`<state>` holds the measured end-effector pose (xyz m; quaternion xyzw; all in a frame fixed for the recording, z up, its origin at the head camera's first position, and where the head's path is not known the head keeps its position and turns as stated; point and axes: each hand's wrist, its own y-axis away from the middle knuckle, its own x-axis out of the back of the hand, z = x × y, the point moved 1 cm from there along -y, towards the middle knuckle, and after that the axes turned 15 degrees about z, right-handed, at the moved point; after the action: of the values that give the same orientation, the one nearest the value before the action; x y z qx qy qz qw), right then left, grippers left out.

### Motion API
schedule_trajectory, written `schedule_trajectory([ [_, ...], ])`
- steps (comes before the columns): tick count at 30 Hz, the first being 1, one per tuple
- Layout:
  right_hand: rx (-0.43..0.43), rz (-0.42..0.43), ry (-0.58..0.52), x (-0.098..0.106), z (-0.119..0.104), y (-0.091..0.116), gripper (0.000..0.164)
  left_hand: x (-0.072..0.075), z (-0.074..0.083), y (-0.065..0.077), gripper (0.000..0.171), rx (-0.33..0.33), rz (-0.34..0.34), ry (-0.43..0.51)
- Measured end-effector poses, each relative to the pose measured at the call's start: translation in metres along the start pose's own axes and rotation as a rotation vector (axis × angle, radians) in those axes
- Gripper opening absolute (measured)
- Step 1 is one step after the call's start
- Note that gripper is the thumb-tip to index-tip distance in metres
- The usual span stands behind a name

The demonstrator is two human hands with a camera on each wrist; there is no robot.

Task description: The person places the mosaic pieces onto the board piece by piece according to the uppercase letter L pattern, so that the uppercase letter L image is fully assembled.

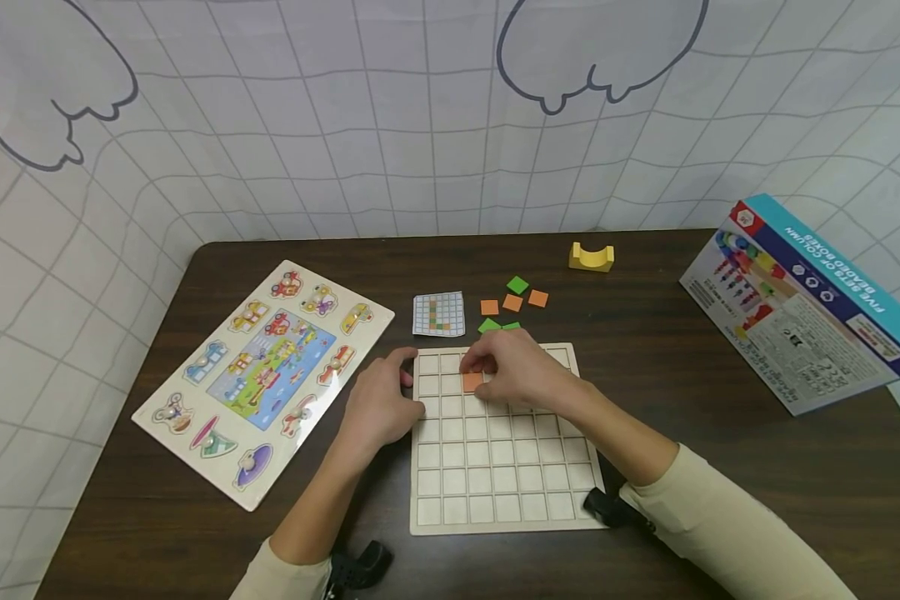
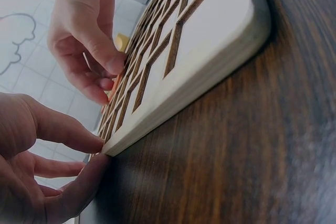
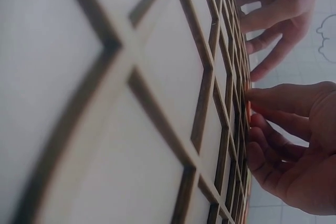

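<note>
A pale wooden grid board (image 1: 435, 481) of square cells lies on the table. My left hand (image 1: 381, 404) holds it at the far left corner. In the left wrist view, thumb and fingertip (image 2: 86, 184) meet at the board's edge. My right hand (image 1: 521, 372) reaches over the upper rows, pinching an orange square tile (image 1: 472, 382) at a cell in the second row. From the right wrist, a sliver of orange shows by the fingertips (image 3: 255, 96). Behind the board lie loose orange tiles (image 1: 489, 307) and green tiles (image 1: 517, 285), two of the green partly hidden by the right hand.
A small card (image 1: 438, 314) with a coloured grid pattern lies behind the board. To the left is a knobbed picture puzzle (image 1: 270, 392). A yellow arch block (image 1: 591, 257) sits at the back, and a toy box (image 1: 802, 317) stands at the right.
</note>
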<state>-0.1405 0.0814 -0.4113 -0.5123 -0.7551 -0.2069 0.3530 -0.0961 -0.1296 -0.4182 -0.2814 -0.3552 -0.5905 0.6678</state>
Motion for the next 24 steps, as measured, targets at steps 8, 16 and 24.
schedule_trajectory([
  [8,0.009,0.0,-0.027,0.002,0.001,-0.001,0.026,0.0,-0.001,-0.001,0.075,-0.008,0.001,-0.008],
  [16,0.015,0.02,-0.036,0.006,0.004,-0.001,0.024,0.0,0.001,-0.001,0.075,-0.01,0.005,-0.009],
  [24,-0.008,0.035,-0.034,0.011,0.008,-0.004,0.027,0.0,0.001,0.0,0.075,-0.009,0.013,-0.018],
])
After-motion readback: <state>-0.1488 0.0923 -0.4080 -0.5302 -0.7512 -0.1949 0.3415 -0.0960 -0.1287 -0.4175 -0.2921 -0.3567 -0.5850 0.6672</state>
